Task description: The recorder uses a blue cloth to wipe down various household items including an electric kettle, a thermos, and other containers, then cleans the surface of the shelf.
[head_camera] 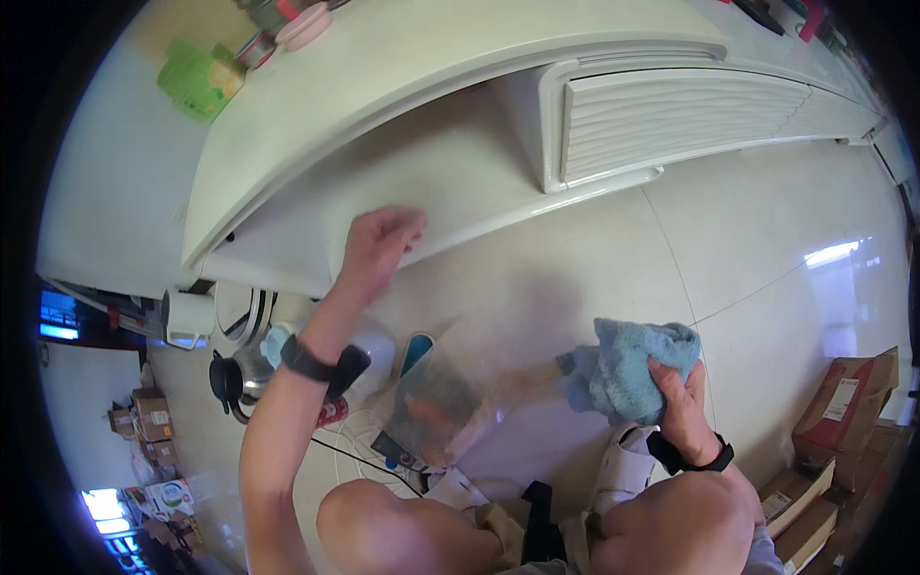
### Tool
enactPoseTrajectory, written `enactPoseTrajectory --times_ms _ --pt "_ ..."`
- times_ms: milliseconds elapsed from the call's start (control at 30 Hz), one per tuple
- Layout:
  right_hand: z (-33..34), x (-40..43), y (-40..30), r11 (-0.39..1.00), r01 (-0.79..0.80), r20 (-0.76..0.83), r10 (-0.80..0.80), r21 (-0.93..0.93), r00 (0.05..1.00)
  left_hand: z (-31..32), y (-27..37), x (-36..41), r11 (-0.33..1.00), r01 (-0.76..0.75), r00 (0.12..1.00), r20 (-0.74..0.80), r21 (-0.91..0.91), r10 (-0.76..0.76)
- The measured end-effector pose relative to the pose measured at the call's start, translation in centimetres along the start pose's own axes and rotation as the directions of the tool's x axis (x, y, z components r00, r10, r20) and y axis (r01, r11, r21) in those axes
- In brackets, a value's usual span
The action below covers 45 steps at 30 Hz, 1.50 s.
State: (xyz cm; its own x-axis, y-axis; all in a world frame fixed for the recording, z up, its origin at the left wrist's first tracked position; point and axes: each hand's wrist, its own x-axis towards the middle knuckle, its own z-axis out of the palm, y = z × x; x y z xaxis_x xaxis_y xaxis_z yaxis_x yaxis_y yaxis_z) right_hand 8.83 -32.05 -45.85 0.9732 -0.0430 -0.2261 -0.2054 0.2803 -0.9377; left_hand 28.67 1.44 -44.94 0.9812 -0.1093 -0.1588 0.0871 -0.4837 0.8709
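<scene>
A blue-green terry cloth point(632, 370) is bunched in my right hand point(683, 410), held above the tiled floor in front of my right knee. My left hand point(384, 241) is raised at the front edge of a white cabinet's open compartment point(431, 158), its fingers curled and slightly blurred. Nothing can be made out in that hand, and whether it touches the cabinet cannot be told. Below it, a clear plastic bag point(445, 402) with orange and dark contents lies on the floor between my hands.
A steel kettle point(251, 377), a white mug point(188, 316), a red patterned can and white cables are at left. A slatted white door point(683, 122) is right of the compartment. Cardboard boxes point(841, 410) stand at lower right. A green pouch point(198, 79) and pink lid point(304, 27) are on the cabinet top.
</scene>
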Motion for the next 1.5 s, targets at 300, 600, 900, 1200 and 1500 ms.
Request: enactPoseTrajectory --times_ms 300,600,900,1200,1500 --pt "-2.3 0.7 -0.1 0.988 0.061 0.072 -0.051 -0.144 0.996 3.0 -3.7 23.4 0.951 -0.274 0.915 -0.265 0.142 0.303" --pt "-5.2 1.0 1.9 0.997 0.026 0.046 -0.030 0.077 0.999 2.6 -7.1 30.4 0.972 -0.089 0.933 -0.323 0.218 0.157" --pt "-5.9 1.9 1.8 0.988 -0.005 -0.040 0.011 0.157 0.999 3.0 -7.4 30.9 0.972 -0.058 0.934 -0.332 0.226 0.133" --pt "-6.9 1.6 2.5 0.989 -0.092 -0.086 0.103 0.117 0.991 3.0 -8.4 32.0 0.973 -0.049 0.926 -0.356 0.227 0.130" --pt "-6.1 1.7 2.4 0.996 -0.059 -0.170 0.070 0.068 0.983 3.0 -7.2 30.9 0.964 -0.077 0.910 -0.377 0.256 0.173"
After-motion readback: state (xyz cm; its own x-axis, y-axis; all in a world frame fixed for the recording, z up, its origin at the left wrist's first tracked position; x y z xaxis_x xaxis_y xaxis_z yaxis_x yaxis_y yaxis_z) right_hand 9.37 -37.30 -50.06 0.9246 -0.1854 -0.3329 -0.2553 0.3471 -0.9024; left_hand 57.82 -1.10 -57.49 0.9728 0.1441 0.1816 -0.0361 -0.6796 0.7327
